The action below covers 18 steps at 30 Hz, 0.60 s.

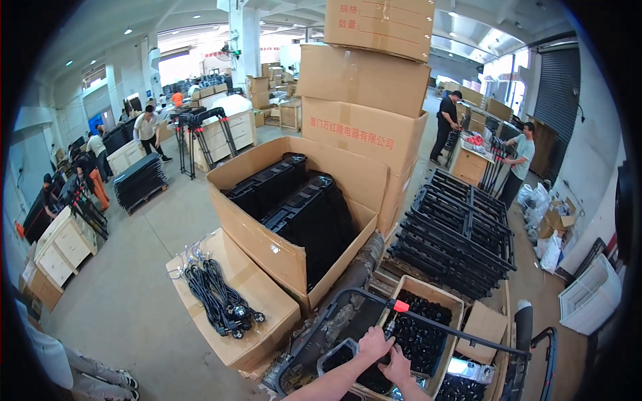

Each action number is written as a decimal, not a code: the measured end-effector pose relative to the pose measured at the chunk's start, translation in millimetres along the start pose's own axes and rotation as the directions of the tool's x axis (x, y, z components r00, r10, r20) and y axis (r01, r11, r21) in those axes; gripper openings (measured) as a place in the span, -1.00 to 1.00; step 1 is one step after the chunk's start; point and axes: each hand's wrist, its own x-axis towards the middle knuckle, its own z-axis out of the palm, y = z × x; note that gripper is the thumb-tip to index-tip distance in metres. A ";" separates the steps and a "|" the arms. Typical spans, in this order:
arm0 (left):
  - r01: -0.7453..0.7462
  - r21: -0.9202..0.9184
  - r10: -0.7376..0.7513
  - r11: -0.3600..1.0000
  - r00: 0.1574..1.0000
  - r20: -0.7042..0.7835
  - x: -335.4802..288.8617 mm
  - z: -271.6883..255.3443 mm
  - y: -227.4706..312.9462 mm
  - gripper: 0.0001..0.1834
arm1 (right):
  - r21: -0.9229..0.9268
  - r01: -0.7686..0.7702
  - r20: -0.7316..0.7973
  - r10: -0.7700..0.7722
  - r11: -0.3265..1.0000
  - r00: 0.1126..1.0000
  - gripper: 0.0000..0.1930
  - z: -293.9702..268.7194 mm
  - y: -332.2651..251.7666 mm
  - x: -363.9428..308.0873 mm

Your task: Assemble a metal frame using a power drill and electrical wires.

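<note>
A black tubular frame (468, 332) with a red piece (401, 305) on its bar lies across the work spot in front of me. My left hand (376, 343) is closed just below the red piece, beside a small dark part with a metallic glint; what it grips is too small to name. Close beside it, my right hand (396, 367) has its fingers curled together, and their contents are hidden. Under and beyond both hands stands an open box (459, 314) filled with small black parts (421, 334).
A carton (257, 247) of black cases (311, 210) stands ahead, before tall stacked cartons (361, 127). Black power cords (217, 294) lie on a lower carton (274, 327) at left. Black frames (455, 234) are piled at right. Several people work around the hall; one stands at lower left.
</note>
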 end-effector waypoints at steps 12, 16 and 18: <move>-0.014 -0.073 0.011 0.997 0.999 -0.035 -79.6 -22.3 -6.1 -0.30 | -0.119 0.016 -0.044 -0.022 0.993 0.999 -0.23 -1.3 -25.7 -71.6; -0.041 -0.480 0.028 0.876 0.999 -0.034 -182.9 -39.9 -23.3 -0.27 | -0.135 0.062 -0.091 -0.074 0.989 0.993 -0.17 -24.6 -78.4 -170.6; 0.150 -0.628 -0.025 0.764 0.979 0.203 -242.0 -53.2 -40.0 -0.38 | -0.132 0.134 -0.063 -0.143 0.982 0.988 -0.14 -29.2 -104.4 -224.8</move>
